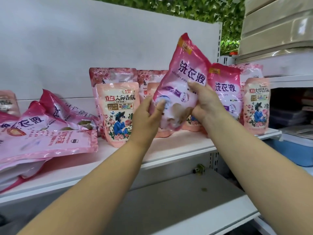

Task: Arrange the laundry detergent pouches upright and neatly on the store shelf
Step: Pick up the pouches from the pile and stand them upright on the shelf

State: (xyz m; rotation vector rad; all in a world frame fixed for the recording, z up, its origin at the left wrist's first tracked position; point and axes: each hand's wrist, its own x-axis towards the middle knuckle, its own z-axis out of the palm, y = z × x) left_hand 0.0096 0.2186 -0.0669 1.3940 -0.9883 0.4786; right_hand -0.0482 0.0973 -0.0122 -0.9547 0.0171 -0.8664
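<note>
Both my hands grip one pink detergent pouch [184, 68] with purple lettering, tilted to the left just above the white shelf [177, 148]. My left hand [147, 116] clasps its lower left edge; my right hand [205, 102] holds its lower right side. Right behind it a matching pink pouch [225, 89] stands upright. Smaller peach pouches stand upright too: one [118, 112] to the left, another [256, 106] at the right end. Taller rose-printed pouches [113, 75] stand behind them against the back panel. At the left, several pink pouches [42, 131] lie flat in a loose heap.
The white back panel [84, 39] closes the shelf behind. A lower shelf [177, 200] juts out beneath my arms. To the right stand beige plastic drawers [277, 26] and a blue bin [294, 150]. Green leaves [186, 7] hang above.
</note>
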